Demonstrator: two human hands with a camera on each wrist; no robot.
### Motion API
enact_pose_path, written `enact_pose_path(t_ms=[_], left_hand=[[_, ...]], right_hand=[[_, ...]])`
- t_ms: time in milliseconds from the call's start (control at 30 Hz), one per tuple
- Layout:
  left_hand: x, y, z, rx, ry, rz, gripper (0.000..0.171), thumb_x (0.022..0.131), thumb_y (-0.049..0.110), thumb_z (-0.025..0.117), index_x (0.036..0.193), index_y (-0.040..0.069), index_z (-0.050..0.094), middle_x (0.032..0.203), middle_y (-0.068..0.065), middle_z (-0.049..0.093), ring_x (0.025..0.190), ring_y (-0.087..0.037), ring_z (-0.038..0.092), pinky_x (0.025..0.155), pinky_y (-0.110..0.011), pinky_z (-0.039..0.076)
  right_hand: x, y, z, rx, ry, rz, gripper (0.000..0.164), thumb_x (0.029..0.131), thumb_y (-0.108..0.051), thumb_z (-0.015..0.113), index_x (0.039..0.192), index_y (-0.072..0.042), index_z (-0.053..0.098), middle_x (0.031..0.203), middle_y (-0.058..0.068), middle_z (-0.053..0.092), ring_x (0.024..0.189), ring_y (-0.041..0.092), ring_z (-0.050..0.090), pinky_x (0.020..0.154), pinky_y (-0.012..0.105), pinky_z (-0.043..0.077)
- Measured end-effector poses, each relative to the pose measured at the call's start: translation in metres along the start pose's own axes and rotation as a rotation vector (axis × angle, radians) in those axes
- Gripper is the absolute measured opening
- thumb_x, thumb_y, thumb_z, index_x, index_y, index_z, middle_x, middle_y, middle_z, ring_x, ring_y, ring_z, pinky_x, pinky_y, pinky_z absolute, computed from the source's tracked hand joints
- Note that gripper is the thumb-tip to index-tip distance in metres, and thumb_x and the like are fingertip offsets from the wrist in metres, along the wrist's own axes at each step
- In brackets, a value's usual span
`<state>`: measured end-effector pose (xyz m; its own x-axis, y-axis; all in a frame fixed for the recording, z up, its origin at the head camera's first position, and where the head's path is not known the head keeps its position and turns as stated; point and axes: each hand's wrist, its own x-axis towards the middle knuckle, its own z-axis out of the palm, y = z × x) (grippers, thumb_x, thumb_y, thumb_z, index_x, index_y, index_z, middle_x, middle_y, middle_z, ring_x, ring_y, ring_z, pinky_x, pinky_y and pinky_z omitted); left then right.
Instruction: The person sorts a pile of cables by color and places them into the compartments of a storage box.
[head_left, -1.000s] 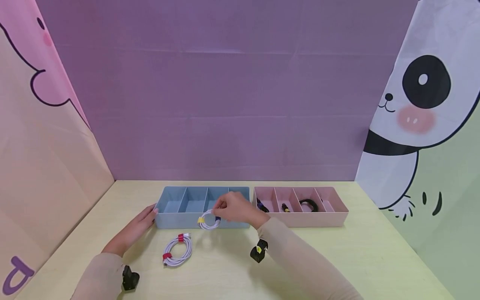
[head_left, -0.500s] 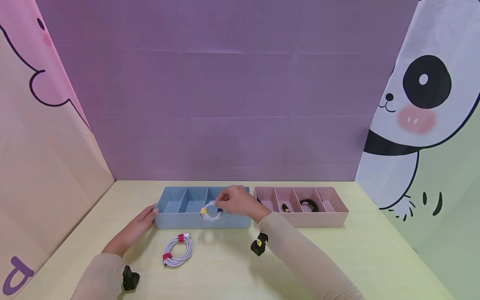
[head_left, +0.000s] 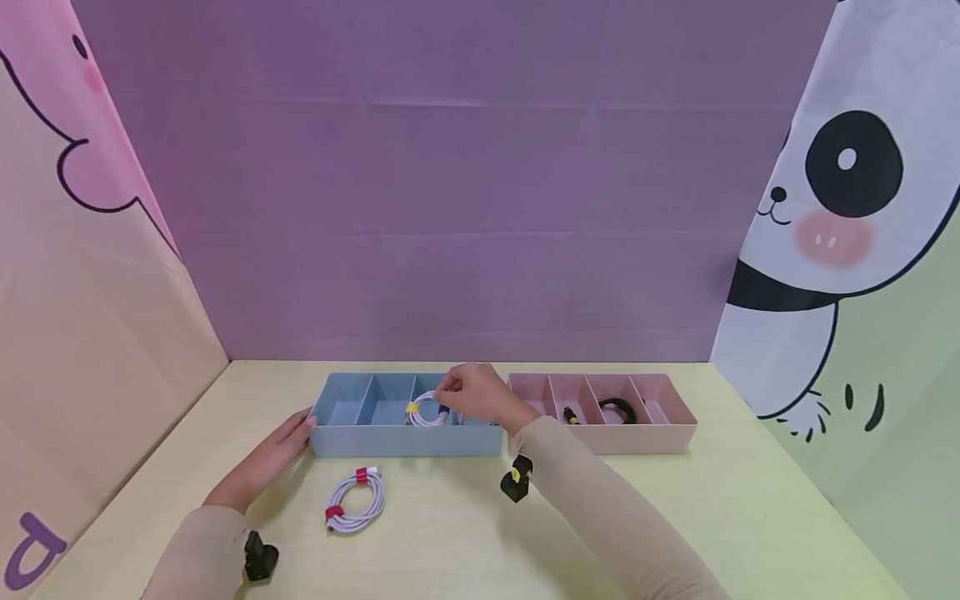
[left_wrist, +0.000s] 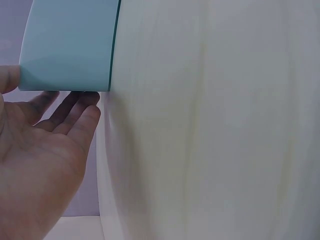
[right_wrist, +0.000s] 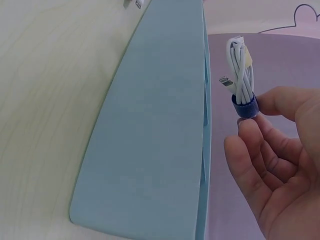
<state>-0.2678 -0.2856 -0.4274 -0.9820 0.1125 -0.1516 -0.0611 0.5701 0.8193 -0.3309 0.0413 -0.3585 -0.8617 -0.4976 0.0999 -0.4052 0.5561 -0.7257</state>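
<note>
A coiled white charging cable [head_left: 427, 410] with a yellow tie and a dark blue tie is pinched between the thumb and fingers of my right hand [head_left: 480, 393]. It hangs over the blue divided box [head_left: 405, 442], near the third compartment from the left. In the right wrist view, the fingers hold the cable [right_wrist: 242, 75] at its blue tie, and a metal plug sticks out. My left hand [head_left: 277, 450] rests against the left end of that box, its fingers touching the end wall [left_wrist: 65, 55]. My right hand hides part of the rightmost compartment.
Another coiled white cable [head_left: 356, 504] with red ties lies on the table [head_left: 450, 533] in front of the blue box. To the right stands a pink divided box [head_left: 622, 440] holding a black coiled cable [head_left: 618, 409] and a small black-and-yellow item [head_left: 572, 416].
My right hand has lifted slightly and moved away from me with the white cable, from in front of the blue box to over its compartments. The left hand has stayed put.
</note>
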Motion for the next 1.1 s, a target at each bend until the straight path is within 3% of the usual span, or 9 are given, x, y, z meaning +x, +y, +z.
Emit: enact_pose_path(t_ms=[500, 800, 1100], left_hand=[[-0.002, 0.003, -0.001, -0.013, 0.009, 0.010, 0.078, 0.108, 0.053, 0.027, 0.159, -0.001, 0.002, 0.162, -0.031, 0.004, 0.147, -0.051, 0.010, 0.115, -0.067, 0.008], [-0.003, 0.002, 0.000, -0.004, 0.009, 0.002, 0.079, 0.108, 0.054, 0.027, 0.159, 0.000, 0.002, 0.162, -0.031, 0.004, 0.147, -0.051, 0.009, 0.115, -0.068, 0.006], [-0.004, 0.000, 0.001, 0.001, -0.008, -0.036, 0.083, 0.105, 0.060, 0.026, 0.160, 0.004, -0.001, 0.163, -0.030, -0.001, 0.146, -0.054, 0.001, 0.109, -0.075, 0.003]], right_hand=[[0.006, 0.005, 0.001, -0.016, 0.044, 0.006, 0.014, 0.097, -0.022, 0.068, 0.097, -0.010, 0.073, 0.079, 0.000, 0.068, 0.074, 0.036, 0.069, 0.066, 0.042, 0.060], [0.009, 0.009, 0.004, -0.034, 0.053, 0.026, 0.016, 0.097, -0.023, 0.068, 0.099, -0.008, 0.074, 0.082, -0.001, 0.067, 0.075, 0.032, 0.069, 0.061, 0.031, 0.058], [0.012, 0.017, 0.006, -0.074, 0.063, 0.056, 0.016, 0.097, -0.025, 0.068, 0.099, -0.010, 0.074, 0.084, -0.002, 0.067, 0.067, 0.014, 0.062, 0.060, 0.025, 0.054]])
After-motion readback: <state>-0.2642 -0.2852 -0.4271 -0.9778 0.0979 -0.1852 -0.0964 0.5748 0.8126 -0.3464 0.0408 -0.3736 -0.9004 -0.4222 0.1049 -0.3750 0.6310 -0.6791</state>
